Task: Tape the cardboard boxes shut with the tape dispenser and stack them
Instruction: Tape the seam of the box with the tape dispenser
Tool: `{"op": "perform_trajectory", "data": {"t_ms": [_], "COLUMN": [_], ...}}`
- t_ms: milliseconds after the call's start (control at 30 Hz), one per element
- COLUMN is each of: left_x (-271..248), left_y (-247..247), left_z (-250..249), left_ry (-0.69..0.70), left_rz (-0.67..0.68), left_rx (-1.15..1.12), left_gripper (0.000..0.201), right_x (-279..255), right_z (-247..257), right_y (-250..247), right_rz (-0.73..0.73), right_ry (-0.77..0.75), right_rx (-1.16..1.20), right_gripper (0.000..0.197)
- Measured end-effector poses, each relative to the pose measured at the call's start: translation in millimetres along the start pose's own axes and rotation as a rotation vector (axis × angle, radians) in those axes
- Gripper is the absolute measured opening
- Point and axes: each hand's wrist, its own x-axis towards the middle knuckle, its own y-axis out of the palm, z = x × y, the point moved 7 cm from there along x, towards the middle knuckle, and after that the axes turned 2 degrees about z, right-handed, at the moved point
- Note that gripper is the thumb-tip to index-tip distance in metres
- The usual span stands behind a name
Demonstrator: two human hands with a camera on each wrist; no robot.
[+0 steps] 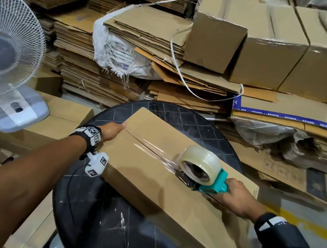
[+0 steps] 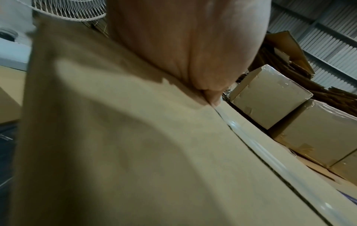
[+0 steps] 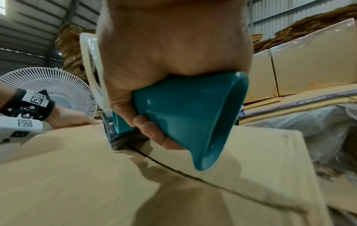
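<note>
A long brown cardboard box (image 1: 150, 188) lies slantwise on a round black table (image 1: 94, 224). Clear tape (image 1: 151, 150) covers the far part of its top seam. My right hand (image 1: 236, 196) grips the teal handle of the tape dispenser (image 1: 204, 170), whose mouth sits on the seam about midway along the box. In the right wrist view my fingers (image 3: 152, 130) curl round the teal handle (image 3: 193, 116) above the bare seam. My left hand (image 1: 114, 131) lies flat on the box's far left end, fingers straight (image 3: 77, 120); the left wrist view shows the palm (image 2: 183, 45) pressed on the box (image 2: 115, 145).
A white fan (image 1: 9, 47) stands on a box at the left. Taped boxes (image 1: 280, 55) are stacked at the back right. Piles of flat cardboard (image 1: 104, 65) and a white sack (image 1: 115, 56) fill the back. More flattened cardboard (image 1: 298, 161) lies right of the table.
</note>
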Motion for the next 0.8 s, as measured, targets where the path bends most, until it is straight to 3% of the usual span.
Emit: {"op": "perform_trajectory", "data": {"t_ms": [133, 200, 267, 300, 367, 400, 467, 500, 567, 667, 800], "left_x": [2.6, 8.1, -3.3, -14.1, -48.2, -64.5, -83.3, -86.7, -84.6, -73.5, -68.8], "left_y": [0.2, -4.5, -12.0, -15.4, -10.0, 3.7, 45.3, 65.8, 90.7, 95.5, 99.2], "left_z": [2.3, 12.8, 8.0, -4.1, -41.3, -57.9, -72.2, -69.4, -52.2, -32.1, -31.4], "left_ry": [-0.029, -0.092, -0.142, -0.098, 0.130, 0.276, 0.514, 0.545, 0.460, 0.363, 0.358], "left_rz": [-0.007, -0.036, -0.169, -0.279, -0.484, -0.494, -0.348, -0.256, -0.137, -0.148, -0.153], "left_rx": [0.128, 0.227, 0.361, 0.471, 0.701, 0.787, 0.894, 0.938, 1.006, 0.993, 0.964], "left_gripper": [0.079, 0.102, 0.107, 0.099, 0.080, 0.072, 0.063, 0.064, 0.074, 0.085, 0.078], "right_x": [-9.5, -6.8, -3.5, -3.0, -3.4, -3.6, -3.4, -3.3, -3.3, -4.7, -11.6], "right_z": [-1.4, -2.1, -6.6, -7.9, -7.9, -7.6, -6.9, -7.0, -8.1, -9.4, -15.3], "right_y": [-0.2, -0.9, -2.3, -3.1, -3.1, -2.8, -2.7, -2.9, -3.0, 0.7, 2.3], "right_rz": [-0.022, -0.038, -0.053, -0.060, -0.068, -0.076, -0.087, -0.094, -0.102, -0.070, -0.047], "right_ry": [-0.029, -0.044, -0.051, -0.059, -0.080, -0.089, -0.104, -0.110, -0.118, -0.139, -0.159], "right_rx": [0.030, 0.003, -0.017, -0.031, -0.059, -0.070, -0.079, -0.081, -0.065, -0.012, 0.071], "right_gripper": [0.015, 0.017, 0.023, 0.023, 0.022, 0.022, 0.025, 0.026, 0.027, 0.025, 0.017]}}
